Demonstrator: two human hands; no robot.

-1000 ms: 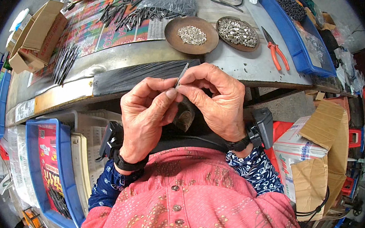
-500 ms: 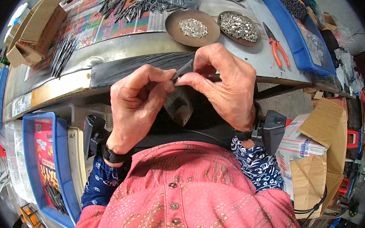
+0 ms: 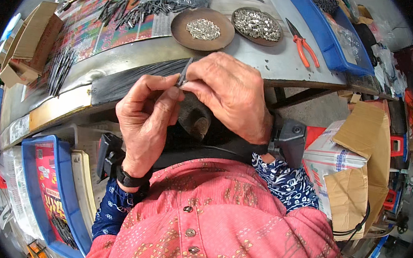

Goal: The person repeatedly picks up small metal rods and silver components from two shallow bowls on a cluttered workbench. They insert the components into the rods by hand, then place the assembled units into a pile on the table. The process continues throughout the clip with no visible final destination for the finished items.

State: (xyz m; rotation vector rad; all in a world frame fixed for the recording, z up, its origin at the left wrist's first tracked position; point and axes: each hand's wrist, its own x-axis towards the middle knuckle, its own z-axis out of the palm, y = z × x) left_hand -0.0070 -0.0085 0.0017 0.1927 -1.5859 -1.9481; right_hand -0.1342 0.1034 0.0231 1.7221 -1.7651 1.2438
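Grey metal strip [image 3: 185, 73] is being pinched between the left hand [image 3: 144, 118] and right hand [image 3: 229, 94] at the workbench edge [image 3: 290, 70]; beyond are sitting two brown dishes [image 3: 180, 24] of small parts and one pair of orange-handled pliers [image 3: 302, 44].

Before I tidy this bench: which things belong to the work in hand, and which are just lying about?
In use:
- small dark metal strip, pinched by left hand and right hand
- brown dish of small silver parts

Lying about:
- orange-handled pliers
- cardboard boxes
- blue bin
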